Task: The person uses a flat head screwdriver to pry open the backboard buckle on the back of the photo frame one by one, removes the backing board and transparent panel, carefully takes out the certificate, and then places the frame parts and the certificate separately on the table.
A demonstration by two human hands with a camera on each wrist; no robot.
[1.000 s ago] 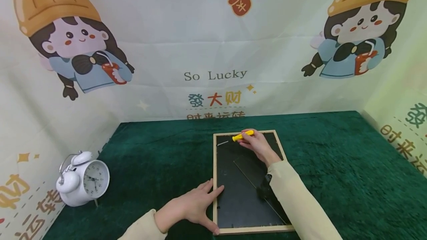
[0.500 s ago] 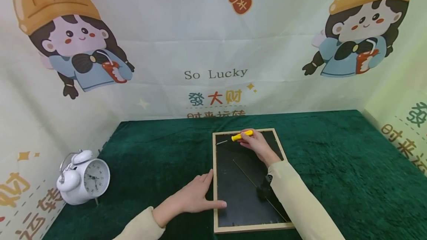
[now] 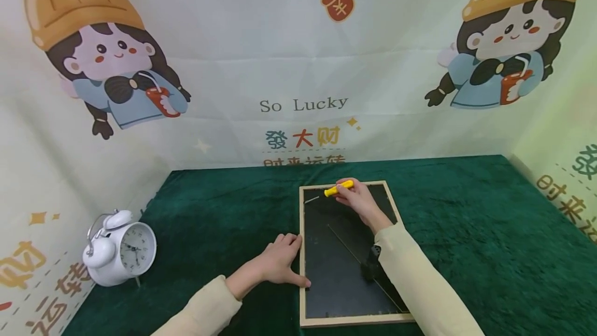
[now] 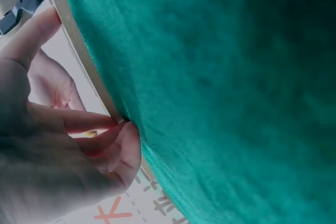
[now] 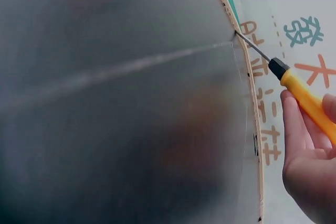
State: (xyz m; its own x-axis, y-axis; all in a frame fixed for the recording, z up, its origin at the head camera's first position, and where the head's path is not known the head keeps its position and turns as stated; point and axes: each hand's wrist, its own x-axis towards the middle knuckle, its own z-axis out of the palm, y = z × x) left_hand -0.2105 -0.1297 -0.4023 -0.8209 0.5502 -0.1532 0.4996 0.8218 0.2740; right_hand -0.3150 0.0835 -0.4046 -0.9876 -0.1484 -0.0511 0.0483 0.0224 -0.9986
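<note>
A picture frame (image 3: 354, 320) with a pale wooden rim lies on the cloth, its black backing board (image 3: 331, 279) facing up. My right hand (image 3: 361, 205) grips the yellow handle of a screwdriver (image 3: 332, 191) over the far end. In the right wrist view the slim shaft of the screwdriver (image 5: 310, 100) meets the inner edge of the rim near a corner. My left hand (image 3: 277, 262) holds the left rim, thumb on top and fingers against the outer side. The left wrist view shows bent fingers (image 4: 107, 129) right at the wooden edge.
A white twin-bell alarm clock (image 3: 121, 250) stands at the far left. Dark green cloth (image 3: 224, 206) covers the table, and a printed white curtain (image 3: 224, 66) rises behind and at both sides. Small dark tabs (image 5: 256, 144) line the rim's inner edge.
My left hand has shifted from a wide spread at the near left corner to farther up the left rim, its thumb drawn back to the edge. The right hand and screwdriver have barely moved.
</note>
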